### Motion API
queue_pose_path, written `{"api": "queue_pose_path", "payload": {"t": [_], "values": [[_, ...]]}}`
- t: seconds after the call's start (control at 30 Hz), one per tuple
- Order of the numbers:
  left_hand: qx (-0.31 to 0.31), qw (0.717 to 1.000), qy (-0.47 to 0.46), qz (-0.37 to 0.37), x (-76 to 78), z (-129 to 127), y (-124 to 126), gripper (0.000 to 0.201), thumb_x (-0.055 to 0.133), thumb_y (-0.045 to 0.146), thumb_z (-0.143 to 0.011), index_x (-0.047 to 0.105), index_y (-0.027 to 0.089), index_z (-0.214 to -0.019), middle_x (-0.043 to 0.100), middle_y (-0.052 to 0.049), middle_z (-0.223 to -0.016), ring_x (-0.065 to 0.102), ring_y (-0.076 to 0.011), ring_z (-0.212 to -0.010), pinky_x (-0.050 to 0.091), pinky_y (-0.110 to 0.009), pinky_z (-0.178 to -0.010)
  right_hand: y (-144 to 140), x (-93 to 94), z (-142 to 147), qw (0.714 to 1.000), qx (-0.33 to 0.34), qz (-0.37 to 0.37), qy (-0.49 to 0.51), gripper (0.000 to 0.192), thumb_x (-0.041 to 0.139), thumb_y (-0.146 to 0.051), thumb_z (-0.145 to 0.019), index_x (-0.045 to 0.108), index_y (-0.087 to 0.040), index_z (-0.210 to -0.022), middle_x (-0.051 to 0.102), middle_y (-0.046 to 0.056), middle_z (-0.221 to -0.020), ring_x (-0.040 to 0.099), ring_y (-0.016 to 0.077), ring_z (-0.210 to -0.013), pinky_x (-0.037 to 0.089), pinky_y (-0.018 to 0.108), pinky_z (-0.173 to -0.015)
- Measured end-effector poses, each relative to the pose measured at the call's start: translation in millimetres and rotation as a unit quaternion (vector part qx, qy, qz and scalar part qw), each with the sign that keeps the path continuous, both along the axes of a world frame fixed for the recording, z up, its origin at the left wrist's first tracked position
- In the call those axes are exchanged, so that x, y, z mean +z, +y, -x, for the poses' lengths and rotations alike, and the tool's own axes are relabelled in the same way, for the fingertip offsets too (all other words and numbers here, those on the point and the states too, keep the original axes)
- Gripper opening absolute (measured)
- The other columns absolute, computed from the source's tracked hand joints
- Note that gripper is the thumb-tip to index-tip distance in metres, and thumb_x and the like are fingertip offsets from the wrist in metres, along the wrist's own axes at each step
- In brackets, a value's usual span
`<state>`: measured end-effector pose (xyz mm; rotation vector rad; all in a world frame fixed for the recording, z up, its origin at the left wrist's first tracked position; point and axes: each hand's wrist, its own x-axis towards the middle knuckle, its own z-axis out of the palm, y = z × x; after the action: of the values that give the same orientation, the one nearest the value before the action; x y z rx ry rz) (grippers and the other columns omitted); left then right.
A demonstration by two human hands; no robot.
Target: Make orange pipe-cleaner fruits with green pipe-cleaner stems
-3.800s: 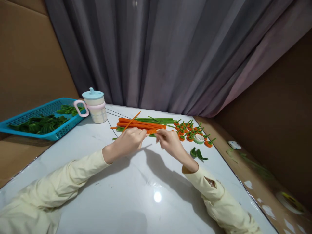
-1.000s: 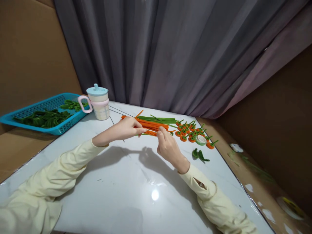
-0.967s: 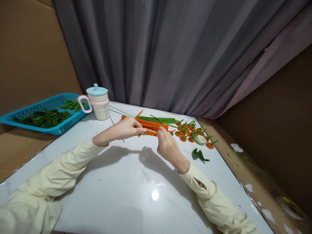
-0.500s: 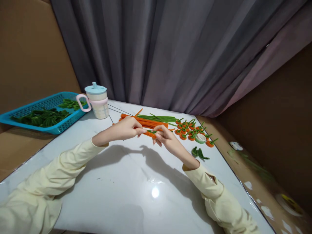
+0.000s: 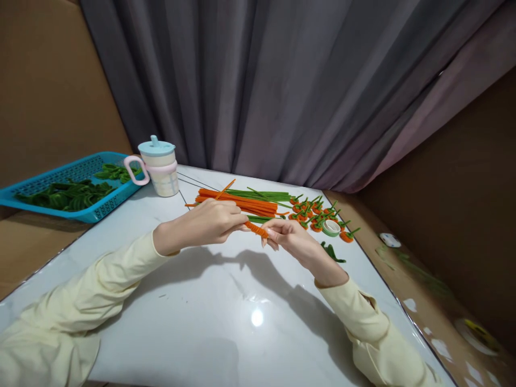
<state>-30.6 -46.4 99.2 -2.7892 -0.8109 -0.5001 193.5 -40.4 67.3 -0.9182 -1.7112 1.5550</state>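
Over the middle of the white table (image 5: 209,322), my left hand (image 5: 209,223) and my right hand (image 5: 292,242) pinch the two ends of a short orange pipe-cleaner coil (image 5: 257,229), which spans the gap between my fingertips. Behind my hands lies a bundle of straight orange pipe cleaners (image 5: 237,201) with green pipe cleaners (image 5: 262,194) alongside. To the right of the bundle sits a cluster of small finished orange pieces with green stems (image 5: 314,215).
A blue basket (image 5: 86,215) of green pieces rests at the far left, beside a lidded cup with a pink handle (image 5: 159,167). A small tape roll (image 5: 331,228) and loose green leaves (image 5: 332,251) lie right of my hands. Grey curtain behind, cardboard walls on both sides.
Both hands have drawn nearer to me, off the bundle, with the orange coil between them. My right hand has turned palm-up and lowered. The view has shifted slightly.
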Motion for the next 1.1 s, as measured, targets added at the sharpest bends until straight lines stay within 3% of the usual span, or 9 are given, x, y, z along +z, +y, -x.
{"api": "queue_pose_path", "payload": {"t": [0.1,0.3,0.47,0.67,0.77,0.93,1.1], "values": [[-0.011,0.998,-0.045,0.039,-5.1,-5,3,0.031,0.037,0.025,-0.095,0.065,0.014,-0.087,0.062,-0.005,-0.070,0.053,-0.0152,-0.063,0.034,-0.025,-0.056,-9,1.1,-5,0.994,-0.062,-0.079,-0.043,0.020,0.057,-0.033,-0.081,0.060,-0.015,-0.073,0.058,0.001,-0.062,0.040,0.0093,-0.051,0.032,0.025,-0.052],[-0.023,0.986,-0.118,0.111,-11.4,-10,7,0.030,0.043,0.028,-0.093,0.067,0.013,-0.083,0.062,-0.004,-0.063,0.051,-0.0128,-0.054,0.035,-0.023,-0.054,-17,4.6,-10,0.973,-0.085,-0.164,-0.136,0.030,0.047,-0.039,-0.088,0.061,-0.016,-0.075,0.043,-0.003,-0.054,0.036,0.0106,-0.049,0.029,0.023,-0.047],[-0.021,0.975,-0.164,0.150,-10.7,-12,8,0.028,0.048,0.028,-0.091,0.069,0.013,-0.082,0.065,-0.003,-0.062,0.052,-0.0107,-0.051,0.036,-0.021,-0.053,-20,2.6,-9,0.948,-0.093,-0.260,-0.160,0.022,0.066,-0.036,-0.077,0.058,-0.017,-0.082,0.043,-0.005,-0.058,0.039,0.0106,-0.053,0.035,0.023,-0.051],[0.035,0.946,-0.186,0.265,-5.2,-11,6,0.027,0.052,0.030,-0.087,0.071,0.012,-0.079,0.053,0.004,-0.046,0.045,-0.0075,-0.042,0.032,-0.018,-0.045,-27,-8.8,-3,0.850,-0.134,-0.468,-0.199,0.007,0.057,-0.012,-0.082,0.053,-0.016,-0.086,0.051,-0.001,-0.067,0.045,0.0108,-0.056,0.038,0.022,-0.054],[0.066,0.922,-0.185,0.334,-1.8,-11,5,0.029,0.051,0.033,-0.087,0.071,0.013,-0.079,0.045,0.006,-0.039,0.042,-0.0071,-0.038,0.029,-0.018,-0.041,-27,-15.4,0,0.823,-0.140,-0.511,-0.204,0.006,0.052,-0.011,-0.085,0.052,-0.017,-0.088,0.056,0.002,-0.072,0.050,0.0118,-0.060,0.041,0.022,-0.055],[0.101,0.891,-0.177,0.406,3.5,-12,2,0.032,0.051,0.038,-0.086,0.070,0.013,-0.077,0.043,0.006,-0.037,0.041,-0.0072,-0.036,0.028,-0.017,-0.040,-26,-21.2,1,0.775,-0.164,-0.563,-0.235,0.007,0.047,-0.015,-0.090,0.052,-0.017,-0.085,0.057,0.001,-0.068,0.051,0.0117,-0.058,0.039,0.022,-0.053],[0.123,0.858,-0.171,0.468,9.0,-11,0,0.032,0.052,0.038,-0.084,0.069,0.015,-0.072,0.045,0.005,-0.039,0.040,-0.0074,-0.040,0.030,-0.018,-0.044,-27,-15.7,-1,0.695,-0.155,-0.638,-0.293,0.018,0.042,-0.015,-0.094,0.056,-0.014,-0.083,0.057,0.002,-0.063,0.047,0.0130,-0.054,0.035,0.025,-0.054]]}}
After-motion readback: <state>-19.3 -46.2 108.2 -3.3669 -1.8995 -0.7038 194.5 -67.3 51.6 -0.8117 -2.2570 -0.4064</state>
